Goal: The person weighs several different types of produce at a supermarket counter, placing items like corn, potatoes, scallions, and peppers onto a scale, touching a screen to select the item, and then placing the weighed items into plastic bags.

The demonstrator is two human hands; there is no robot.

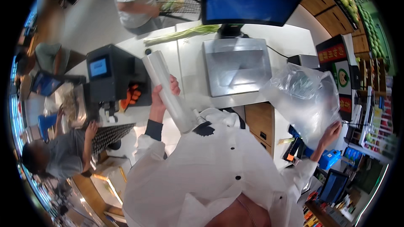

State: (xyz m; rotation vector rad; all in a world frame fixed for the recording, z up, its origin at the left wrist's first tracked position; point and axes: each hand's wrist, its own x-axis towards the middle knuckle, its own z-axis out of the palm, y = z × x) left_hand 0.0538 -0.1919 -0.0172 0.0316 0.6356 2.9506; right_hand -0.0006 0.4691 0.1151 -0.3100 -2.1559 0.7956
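Note:
My left hand (159,98) is wrapped around a thick roll of clear plastic bags (168,86), which leans at a slant in front of my chest. Out to the right, my right hand (330,135) has its fingers closed on the lower right edge of a clear plastic bag (300,101). The bag spreads out from the hand toward the counter, its upper part crumpled. Between the two hands sits a weighing scale with a steel platform (237,67), bare on top. Behind it stands a large screen (246,1).
Long green stalks (183,34) lie along the white counter's (192,85) far edge. At left stand a dark machine with a small display (107,72) and orange gloves (131,96). Signs (339,75) rise at right. Another person (63,151) works at left; someone with a shopping cart (181,1) stands opposite.

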